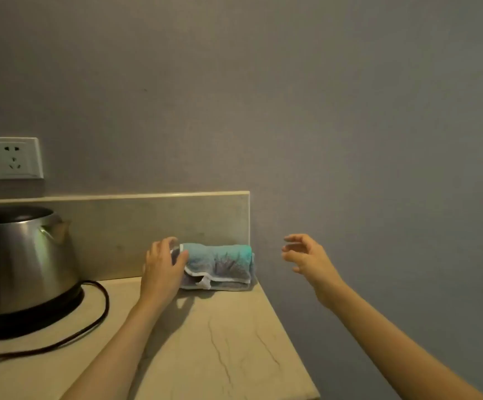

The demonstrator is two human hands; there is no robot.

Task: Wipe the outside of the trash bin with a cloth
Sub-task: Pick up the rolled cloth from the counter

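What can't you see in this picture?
- Trash bin: nowhere in the head view.
- Kettle: its left side is cut off by the frame edge.
- Cloth: its left end is hidden behind the left hand.
- Cord: runs off the left edge, plug unseen.

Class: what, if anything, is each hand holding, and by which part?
Left hand closes on the folded cloth's left end, cloth resting on the counter. Right hand: open, empty.

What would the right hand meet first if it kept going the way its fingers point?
Likely the right end of the folded teal and grey cloth: the right hand points left toward it, though depth is unclear.
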